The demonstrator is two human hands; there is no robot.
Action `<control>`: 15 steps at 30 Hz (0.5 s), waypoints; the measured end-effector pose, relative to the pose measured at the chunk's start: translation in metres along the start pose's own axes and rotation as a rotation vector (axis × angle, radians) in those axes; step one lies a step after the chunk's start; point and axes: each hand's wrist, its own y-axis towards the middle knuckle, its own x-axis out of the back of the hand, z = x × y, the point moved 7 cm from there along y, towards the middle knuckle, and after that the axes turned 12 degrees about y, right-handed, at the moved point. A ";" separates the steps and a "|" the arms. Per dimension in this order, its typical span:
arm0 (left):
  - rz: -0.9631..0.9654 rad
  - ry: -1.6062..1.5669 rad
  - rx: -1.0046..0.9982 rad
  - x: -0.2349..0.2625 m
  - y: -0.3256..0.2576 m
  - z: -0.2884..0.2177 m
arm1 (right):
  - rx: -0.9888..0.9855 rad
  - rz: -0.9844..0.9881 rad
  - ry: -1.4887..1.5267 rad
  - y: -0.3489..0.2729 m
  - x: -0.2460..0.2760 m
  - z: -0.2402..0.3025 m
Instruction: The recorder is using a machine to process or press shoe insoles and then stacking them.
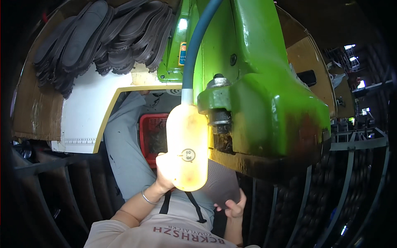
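Note:
My right hand grips the near end of a dark grey shoe sole. The sole lies under the head of a green press machine, its far end hidden beneath the machine. A glowing yellow lamp on a blue flexible arm hangs in front of my left hand and covers its fingers. That hand, with a metal bangle on the wrist, reaches toward the sole's left side. Whether it holds anything cannot be seen.
A heap of dark soles lies on a white table at the upper left, beside brown cardboard. A red basket stands below, by a grey-trousered leg. Dark metal racks fill the right and left sides.

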 end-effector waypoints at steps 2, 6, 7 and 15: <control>-0.061 -0.186 0.094 0.008 0.002 -0.006 | 0.089 -0.017 0.010 0.011 0.001 0.020; -0.038 -0.078 0.119 0.018 0.011 -0.024 | 0.290 0.006 -0.005 0.042 -0.006 0.052; -0.014 -0.071 0.124 0.018 0.012 -0.026 | 0.325 0.013 -0.017 0.050 -0.007 0.059; 0.026 -0.050 0.140 0.014 0.014 -0.028 | 0.149 0.179 -0.041 0.091 0.013 0.028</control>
